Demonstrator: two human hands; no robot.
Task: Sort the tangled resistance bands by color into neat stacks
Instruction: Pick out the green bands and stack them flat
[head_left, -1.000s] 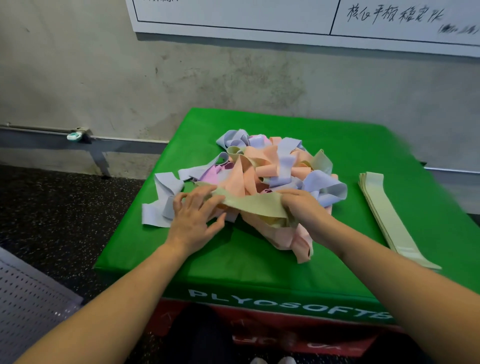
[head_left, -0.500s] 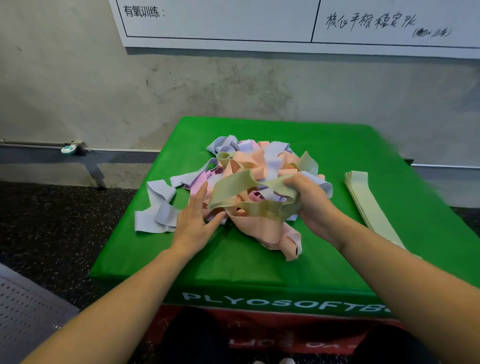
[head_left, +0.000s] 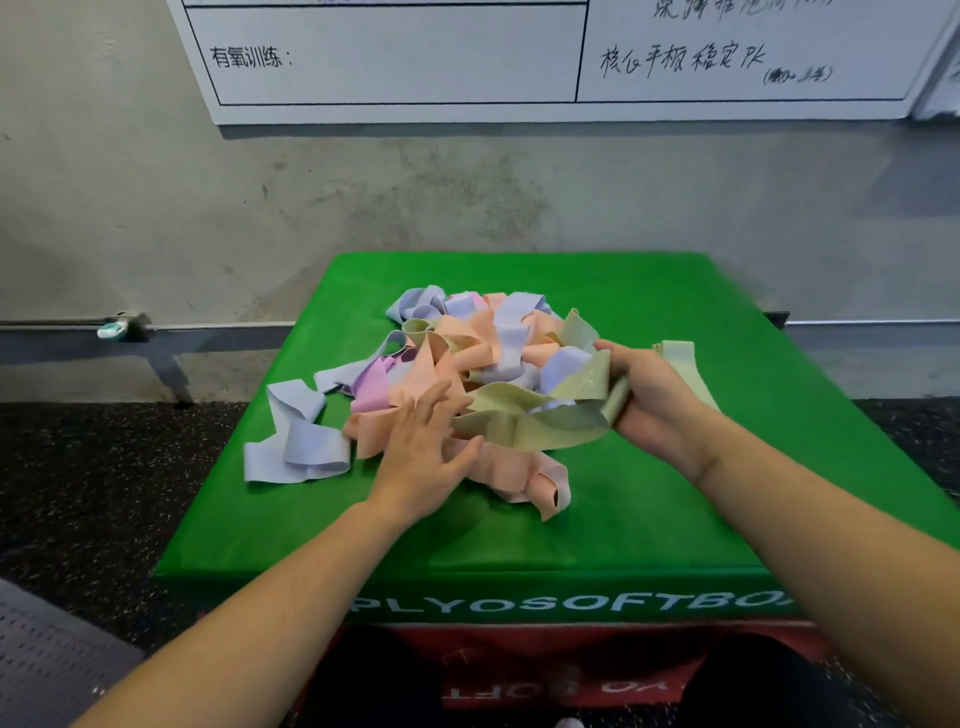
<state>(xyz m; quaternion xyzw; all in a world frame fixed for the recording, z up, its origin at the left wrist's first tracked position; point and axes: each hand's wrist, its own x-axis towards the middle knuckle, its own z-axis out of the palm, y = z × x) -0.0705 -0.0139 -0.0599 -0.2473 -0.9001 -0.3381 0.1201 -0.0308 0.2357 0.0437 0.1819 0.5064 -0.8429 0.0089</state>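
We grip the pale green band (head_left: 540, 415) in our closed right hand (head_left: 649, 400), at the right edge of the tangled pile (head_left: 467, 364) on the green plyo box (head_left: 623, 519). Our left hand (head_left: 426, 447) lies flat and spread on the pile's near side. The band looks light, limp and stretchy, so we judge a hold near its free loop best.

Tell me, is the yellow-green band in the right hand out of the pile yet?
Partly out. The right hand grips one end of the yellow-green band, but its far end runs under the left hand.
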